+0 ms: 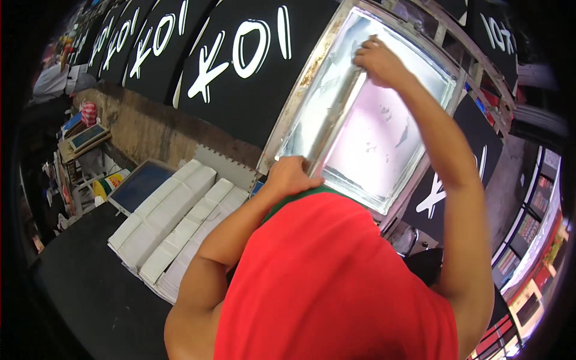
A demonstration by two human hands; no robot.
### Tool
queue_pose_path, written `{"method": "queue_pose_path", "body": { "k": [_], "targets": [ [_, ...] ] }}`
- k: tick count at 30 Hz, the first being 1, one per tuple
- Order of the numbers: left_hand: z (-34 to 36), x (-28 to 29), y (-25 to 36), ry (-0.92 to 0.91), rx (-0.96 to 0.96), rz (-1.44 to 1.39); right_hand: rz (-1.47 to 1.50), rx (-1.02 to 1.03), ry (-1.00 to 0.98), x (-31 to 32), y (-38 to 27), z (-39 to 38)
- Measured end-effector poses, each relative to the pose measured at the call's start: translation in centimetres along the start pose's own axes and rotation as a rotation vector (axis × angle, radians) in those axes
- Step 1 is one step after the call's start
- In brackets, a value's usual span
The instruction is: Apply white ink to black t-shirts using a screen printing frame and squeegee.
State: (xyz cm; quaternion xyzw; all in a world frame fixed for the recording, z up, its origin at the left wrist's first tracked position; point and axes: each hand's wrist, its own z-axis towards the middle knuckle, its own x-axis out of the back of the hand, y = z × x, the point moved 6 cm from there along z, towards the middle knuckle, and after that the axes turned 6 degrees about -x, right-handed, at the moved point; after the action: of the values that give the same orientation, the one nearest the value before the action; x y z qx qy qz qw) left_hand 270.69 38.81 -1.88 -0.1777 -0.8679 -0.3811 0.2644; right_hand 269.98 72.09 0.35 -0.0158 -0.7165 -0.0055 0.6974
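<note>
In front of me lies a screen-printing frame (303,84), its mesh smeared with white ink (332,66) and showing a pale pinkish area. A long squeegee (337,117) spans the mesh at a slant. My left hand (291,178) closes around its near end, at the frame's near edge. At the far end, my right hand (381,63) grips the same squeegee with bent fingers. What lies under the screen is hidden.
Black sheets with white lettering (246,60) line the far left, and another (432,192) lies right of the frame. Long stacks of white paper or card (162,216) sit at left on a black surface (90,270). A metal rack (462,45) stands behind the screen.
</note>
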Motion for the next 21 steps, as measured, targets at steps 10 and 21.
{"method": "queue_pose_path", "body": {
  "k": [10,21],
  "targets": [
    [16.7,12.1,15.4,-0.173,-0.603,0.6,0.236,-0.776,-0.218,10.3,11.6,-23.3],
    [31.7,9.4,21.7,0.455,-1.304,0.671,0.344,-1.268,0.034,2.7,-4.8,-27.2]
  ]
}}
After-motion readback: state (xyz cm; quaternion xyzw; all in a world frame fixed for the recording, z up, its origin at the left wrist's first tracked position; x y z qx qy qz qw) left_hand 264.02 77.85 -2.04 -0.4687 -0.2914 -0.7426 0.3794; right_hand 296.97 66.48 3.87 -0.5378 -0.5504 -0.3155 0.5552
